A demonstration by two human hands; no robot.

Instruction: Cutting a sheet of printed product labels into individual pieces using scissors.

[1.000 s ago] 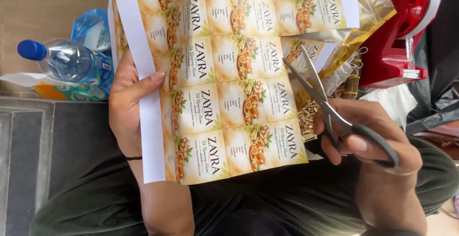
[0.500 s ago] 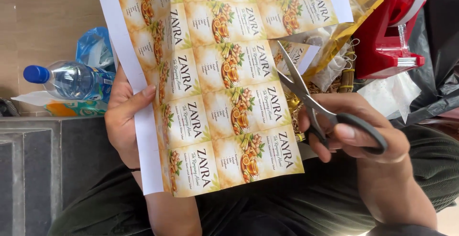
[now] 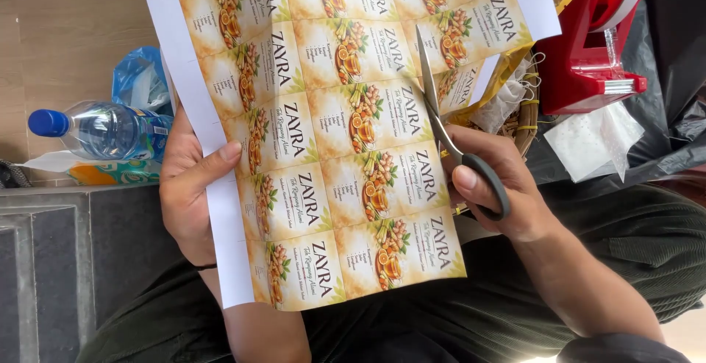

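The printed label sheet (image 3: 323, 135) has slid up and left across the view over the last second, and the scissors (image 3: 441, 124) now bite well into its right-hand side, blades up along a seam between label columns. A second ago they were only nosing at the edge, blades apart, so by my reading the cut is well under way, with one narrow strip of labels nearly parted on the right.

The sheet hangs over the lap, long axis running from the near bottom edge up and slightly left, out of frame at the top. The blades point up the sheet, tips away from the body.

Left hand (image 3: 193, 186) grips the white margin, thumb clamped on top. Right hand (image 3: 496, 186) is clenched through the grey scissor handles.

Further out: a water bottle (image 3: 103, 129) lies on the wooden floor (image 3: 66, 39) at left, a red tape dispenser (image 3: 588, 39) at upper right.
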